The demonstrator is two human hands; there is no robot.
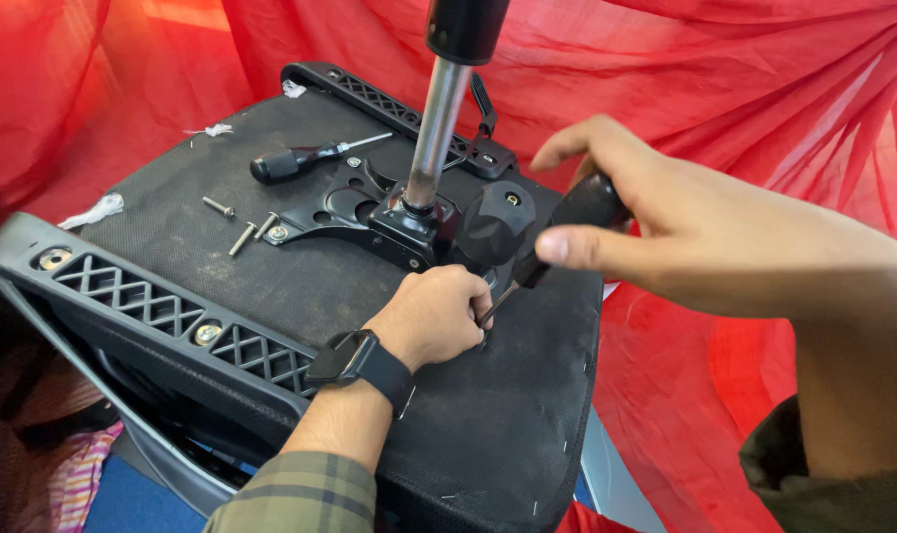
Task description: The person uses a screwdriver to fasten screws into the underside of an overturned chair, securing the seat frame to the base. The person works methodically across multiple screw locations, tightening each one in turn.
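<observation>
Screwdriver (567, 222), black-handled, angles down just right of the metal post (435, 138) on the upturned chair seat (271, 286); right hand (685, 232) grips its handle, left hand (434, 316) curls closed at its tip.

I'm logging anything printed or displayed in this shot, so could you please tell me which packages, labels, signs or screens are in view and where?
No package, label or sign shows.
Black wrist-worn watch: on the left hand's wrist, low centre; rectangular, black case and strap, and whether its screen faces the camera cannot be told.
</observation>
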